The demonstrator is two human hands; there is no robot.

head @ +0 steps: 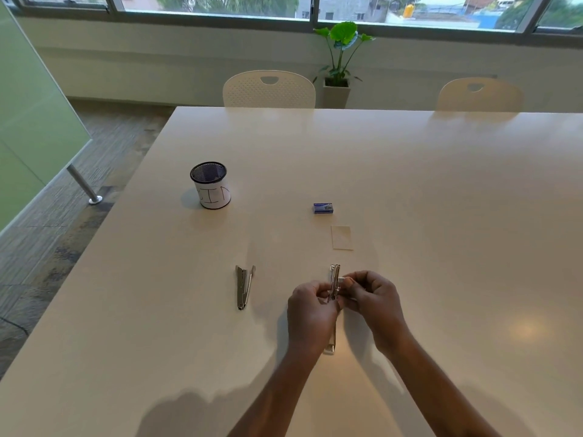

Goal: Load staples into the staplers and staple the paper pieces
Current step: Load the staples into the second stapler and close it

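Stapler [334, 274] partly behind left hand [310, 310]

Stapler [334, 274] middle behind fingers [348, 282]; staple box [323, 208] print illegible.

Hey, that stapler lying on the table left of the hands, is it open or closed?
Open: the stapler lies on its own, its two metal arms splayed in a V, joined only at the near end.

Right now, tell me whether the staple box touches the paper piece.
Apart. The head view shows bare table between the staple box and the paper piece.
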